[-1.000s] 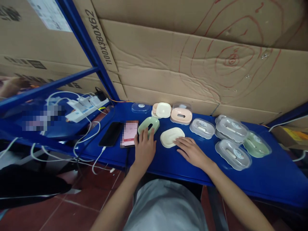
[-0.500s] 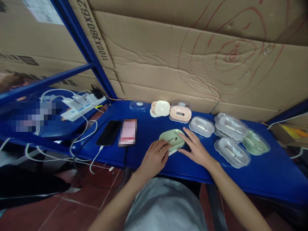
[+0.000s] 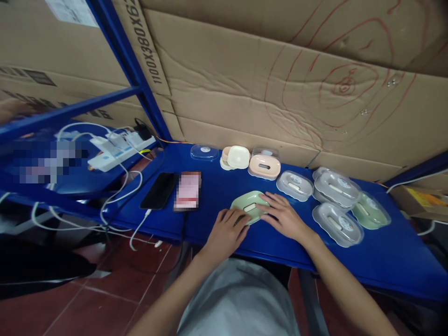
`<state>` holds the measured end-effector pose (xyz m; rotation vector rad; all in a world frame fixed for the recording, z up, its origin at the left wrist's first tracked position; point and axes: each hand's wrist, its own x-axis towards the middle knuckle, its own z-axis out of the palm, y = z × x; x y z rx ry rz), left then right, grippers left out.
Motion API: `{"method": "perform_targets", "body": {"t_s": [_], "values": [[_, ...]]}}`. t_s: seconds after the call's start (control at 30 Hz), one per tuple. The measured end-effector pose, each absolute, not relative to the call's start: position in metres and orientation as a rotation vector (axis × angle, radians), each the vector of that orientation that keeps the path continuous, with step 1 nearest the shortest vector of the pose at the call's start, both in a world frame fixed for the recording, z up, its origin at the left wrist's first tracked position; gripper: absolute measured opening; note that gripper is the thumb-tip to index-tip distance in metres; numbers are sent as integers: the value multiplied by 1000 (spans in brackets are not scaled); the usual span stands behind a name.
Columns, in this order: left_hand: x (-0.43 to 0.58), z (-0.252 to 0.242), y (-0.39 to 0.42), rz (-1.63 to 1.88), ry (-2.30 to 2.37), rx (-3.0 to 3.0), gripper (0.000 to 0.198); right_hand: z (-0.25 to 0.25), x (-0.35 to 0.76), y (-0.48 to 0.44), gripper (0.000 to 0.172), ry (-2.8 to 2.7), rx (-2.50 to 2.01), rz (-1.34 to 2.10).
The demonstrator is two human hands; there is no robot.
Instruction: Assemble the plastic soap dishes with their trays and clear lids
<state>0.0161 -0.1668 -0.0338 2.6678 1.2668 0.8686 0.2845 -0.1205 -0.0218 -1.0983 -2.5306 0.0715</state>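
A light green soap dish [image 3: 252,200], oval with a white bar in its middle slot, lies on the blue table in front of me. My left hand [image 3: 228,229] grips its near left edge with curled fingers. On the right side, my right hand [image 3: 283,215] holds the rim, its fingertips reaching over the top. My fingers cover parts of both ends of the dish. Just beyond my right hand sits a grey soap dish [image 3: 295,185] under a clear lid.
More lidded grey dishes [image 3: 338,224] and a green one [image 3: 371,211] stand at the right. Behind are a pink dish [image 3: 265,166], cream parts [image 3: 238,157] and a clear lid [image 3: 205,152]. Two phones, one black [image 3: 158,191], and a power strip [image 3: 121,156] are at the left.
The white bar, earlier slanted in the slot with a dark gap, now lies along it. The green top covers the pale base edge that showed. My right fingers have moved onto the rim.
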Motion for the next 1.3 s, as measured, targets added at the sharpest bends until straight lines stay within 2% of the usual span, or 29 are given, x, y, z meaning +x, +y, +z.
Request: {"method": "perform_targets", "body": {"t_s": [0.3, 0.5, 0.77, 0.9, 1.0, 1.17, 1.3], "values": [[14, -34, -167, 878, 1266, 2608, 26, 23, 288, -6, 47, -2169, -1732, -372], [14, -34, -167, 855, 1273, 2618, 27, 15, 270, 28, 28, -2092, -1820, -474], [13, -41, -166, 942, 1261, 2538, 26, 12, 270, 2, 42, -2116, -1652, -515], [9, -47, -164, 1116, 1262, 2290, 16, -2, 276, -53, 61, -2219, -1430, -448], [6, -49, -161, 1179, 1250, 2103, 29, -19, 278, -95, 65, -2261, -1222, -249], [2, -48, -159, 1144, 1254, 1975, 66, -32, 273, -139, 54, -2207, -1180, 124], [1, -48, -159, 1091, 1189, 1964, 84, -29, 269, -157, 66, -2286, -1115, 257]]}}
